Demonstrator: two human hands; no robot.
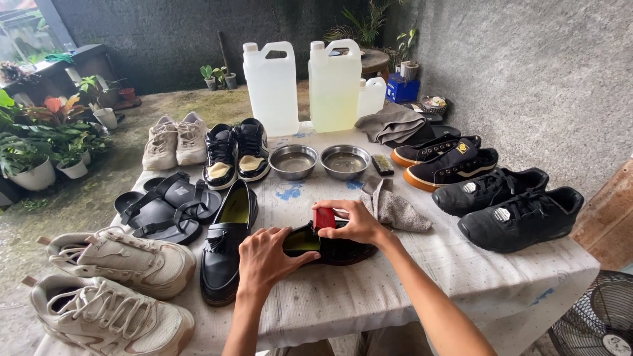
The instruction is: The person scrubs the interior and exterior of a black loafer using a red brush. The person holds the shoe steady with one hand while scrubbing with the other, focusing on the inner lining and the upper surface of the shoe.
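A black loafer (343, 249) lies on its side on the cloth-covered table (409, 283), near the front middle. My left hand (267, 259) grips its heel end, thumb at the yellow-green insole. My right hand (354, 221) presses a small red brush (324, 218) against the shoe's upper. Its mate, a black tasselled loafer (227, 247), stands upright just left of my left hand.
Two steel bowls (294, 162) (345, 161) and a grey rag (394, 209) sit behind the shoe. Black sneakers (521, 221) line the right edge; white sneakers (119, 260) and black sandals (165, 207) fill the left. Three plastic jugs (271, 86) stand at the back. A fan (597, 323) is on the floor, lower right.
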